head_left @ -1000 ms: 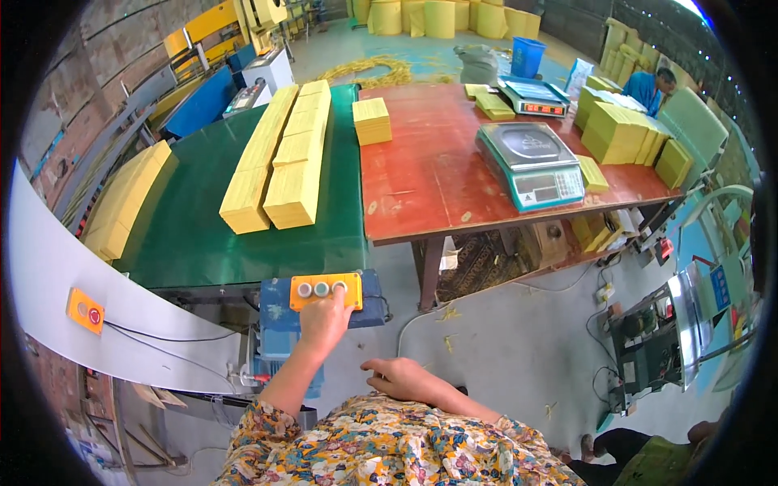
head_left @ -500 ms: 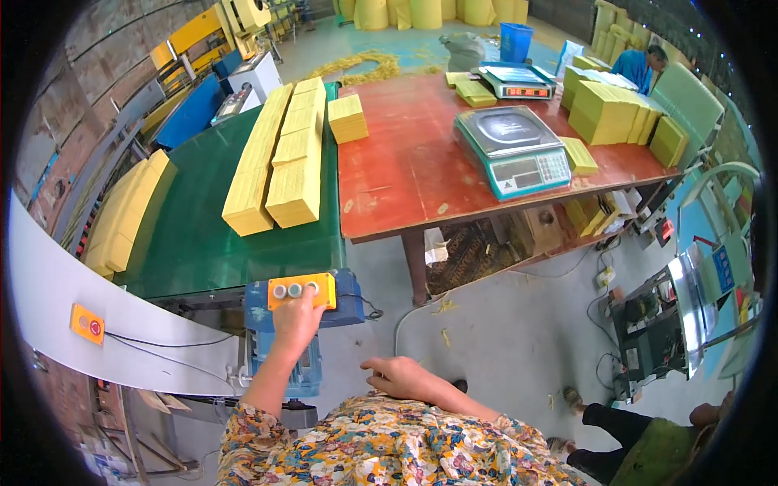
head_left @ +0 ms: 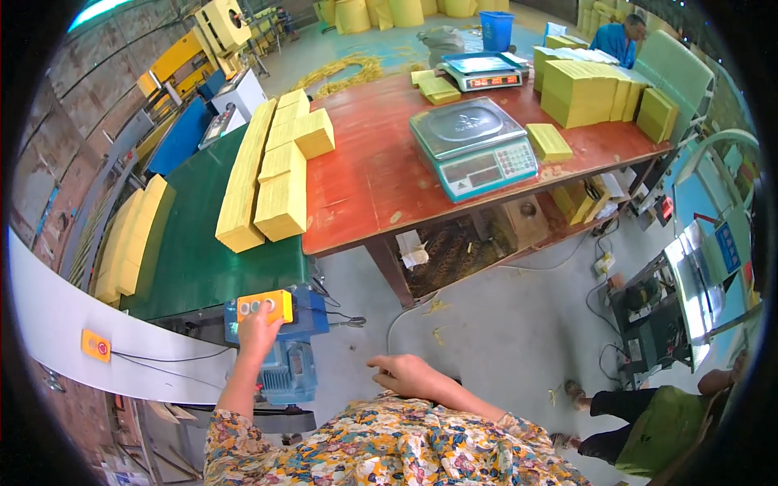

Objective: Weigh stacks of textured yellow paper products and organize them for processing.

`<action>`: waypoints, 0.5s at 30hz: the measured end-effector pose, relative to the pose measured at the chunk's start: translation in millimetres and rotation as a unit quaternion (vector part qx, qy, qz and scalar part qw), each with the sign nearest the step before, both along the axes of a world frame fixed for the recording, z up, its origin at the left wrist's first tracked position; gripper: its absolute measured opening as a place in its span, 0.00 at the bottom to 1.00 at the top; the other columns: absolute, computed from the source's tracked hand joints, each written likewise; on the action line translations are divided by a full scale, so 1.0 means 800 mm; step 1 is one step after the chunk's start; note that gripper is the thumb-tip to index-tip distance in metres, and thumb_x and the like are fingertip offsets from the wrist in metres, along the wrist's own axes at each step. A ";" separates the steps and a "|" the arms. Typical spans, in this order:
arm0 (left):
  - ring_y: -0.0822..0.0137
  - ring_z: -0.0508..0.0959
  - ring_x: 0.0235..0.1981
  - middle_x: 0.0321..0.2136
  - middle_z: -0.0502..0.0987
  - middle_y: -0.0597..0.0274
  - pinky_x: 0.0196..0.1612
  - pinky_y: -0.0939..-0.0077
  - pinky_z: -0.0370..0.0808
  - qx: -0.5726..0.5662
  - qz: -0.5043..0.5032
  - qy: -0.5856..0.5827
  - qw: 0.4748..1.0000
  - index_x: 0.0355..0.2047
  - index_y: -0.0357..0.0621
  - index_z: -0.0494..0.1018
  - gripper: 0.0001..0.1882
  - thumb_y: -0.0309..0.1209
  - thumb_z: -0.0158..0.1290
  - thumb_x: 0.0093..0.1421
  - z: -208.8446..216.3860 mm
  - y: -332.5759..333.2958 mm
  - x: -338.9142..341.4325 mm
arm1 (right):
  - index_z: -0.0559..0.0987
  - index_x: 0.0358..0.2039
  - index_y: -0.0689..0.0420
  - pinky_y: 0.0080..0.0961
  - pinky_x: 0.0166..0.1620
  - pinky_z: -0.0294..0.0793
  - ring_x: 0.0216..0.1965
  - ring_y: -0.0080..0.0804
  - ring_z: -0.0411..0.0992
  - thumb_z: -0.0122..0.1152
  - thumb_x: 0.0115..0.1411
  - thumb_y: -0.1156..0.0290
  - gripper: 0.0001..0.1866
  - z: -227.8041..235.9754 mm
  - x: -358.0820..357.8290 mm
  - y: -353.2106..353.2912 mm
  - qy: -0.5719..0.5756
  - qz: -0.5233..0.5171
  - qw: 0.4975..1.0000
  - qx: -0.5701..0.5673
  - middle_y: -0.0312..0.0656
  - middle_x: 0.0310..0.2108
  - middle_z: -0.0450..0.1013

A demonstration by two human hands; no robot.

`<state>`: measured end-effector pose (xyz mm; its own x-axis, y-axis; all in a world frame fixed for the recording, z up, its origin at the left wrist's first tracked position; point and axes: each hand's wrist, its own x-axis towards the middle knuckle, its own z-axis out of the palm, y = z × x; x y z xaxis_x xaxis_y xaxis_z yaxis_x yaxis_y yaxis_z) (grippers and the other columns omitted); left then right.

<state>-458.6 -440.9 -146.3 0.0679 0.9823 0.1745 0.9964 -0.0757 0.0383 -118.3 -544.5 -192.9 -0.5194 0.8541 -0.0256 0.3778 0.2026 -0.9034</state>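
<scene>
My left hand (head_left: 258,330) is on an orange control box (head_left: 278,307) with round buttons, a finger stretched onto one button; its other fingers are partly hidden. The box sits on a blue mount at the near end of a green conveyor belt (head_left: 194,275). Two long rows of yellow paper stacks lie on the belt, a left row (head_left: 247,190) and a right row (head_left: 281,202). Beside the right row stands a single yellow stack (head_left: 315,134). In front of my body hangs my right hand (head_left: 408,377), holding nothing, its fingers loosely bent and apart.
A red table (head_left: 356,194) adjoins the belt, bearing a teal scale (head_left: 474,150), a second scale (head_left: 482,71) and yellow stacks (head_left: 579,93). One person (head_left: 617,40) is behind it; another's legs (head_left: 612,413) show at lower right. An emergency-stop box (head_left: 96,345) is on the white panel.
The view has shifted, so the table and scales appear farther left. The single yellow stack, seen apart from the right row before, now overlaps it. My left hand stays on the control box.
</scene>
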 end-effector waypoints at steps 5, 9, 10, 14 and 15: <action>0.47 0.81 0.34 0.33 0.81 0.48 0.35 0.54 0.77 -0.035 0.056 0.006 0.998 0.45 0.47 0.72 0.24 0.38 0.66 0.49 0.003 0.000 0.009 | 0.77 0.49 0.56 0.40 0.40 0.76 0.35 0.49 0.78 0.60 0.59 0.64 0.18 -0.009 0.040 -0.002 0.003 -0.003 1.000 0.001 0.49 0.33 0.79; 0.46 0.81 0.34 0.32 0.81 0.48 0.35 0.53 0.77 -0.028 0.056 -0.001 0.998 0.46 0.48 0.72 0.24 0.38 0.66 0.51 0.005 -0.001 0.012 | 0.77 0.48 0.55 0.44 0.39 0.76 0.34 0.52 0.77 0.59 0.59 0.61 0.18 -0.010 0.058 -0.001 0.021 0.002 1.000 0.001 0.50 0.32 0.79; 0.46 0.81 0.34 0.32 0.81 0.48 0.35 0.53 0.77 -0.028 0.062 0.002 0.998 0.46 0.48 0.72 0.24 0.38 0.66 0.51 0.004 -0.002 0.014 | 0.77 0.48 0.55 0.44 0.39 0.76 0.34 0.52 0.77 0.59 0.59 0.61 0.18 -0.010 0.062 -0.001 0.026 0.004 1.000 0.005 0.50 0.32 0.79; 0.47 0.81 0.33 0.31 0.81 0.49 0.35 0.54 0.77 -0.030 0.073 0.017 0.997 0.47 0.48 0.72 0.25 0.38 0.66 0.50 0.003 -0.004 0.016 | 0.78 0.48 0.56 0.41 0.39 0.76 0.34 0.50 0.78 0.60 0.59 0.63 0.18 -0.010 0.072 0.004 0.016 0.014 1.000 0.010 0.49 0.32 0.79; 0.47 0.81 0.33 0.31 0.81 0.49 0.35 0.54 0.77 -0.031 0.075 0.016 0.997 0.47 0.48 0.72 0.25 0.38 0.66 0.50 0.002 -0.004 0.016 | 0.78 0.48 0.56 0.41 0.38 0.76 0.33 0.50 0.78 0.60 0.59 0.64 0.18 -0.010 0.074 0.006 0.017 0.016 1.000 0.013 0.49 0.31 0.79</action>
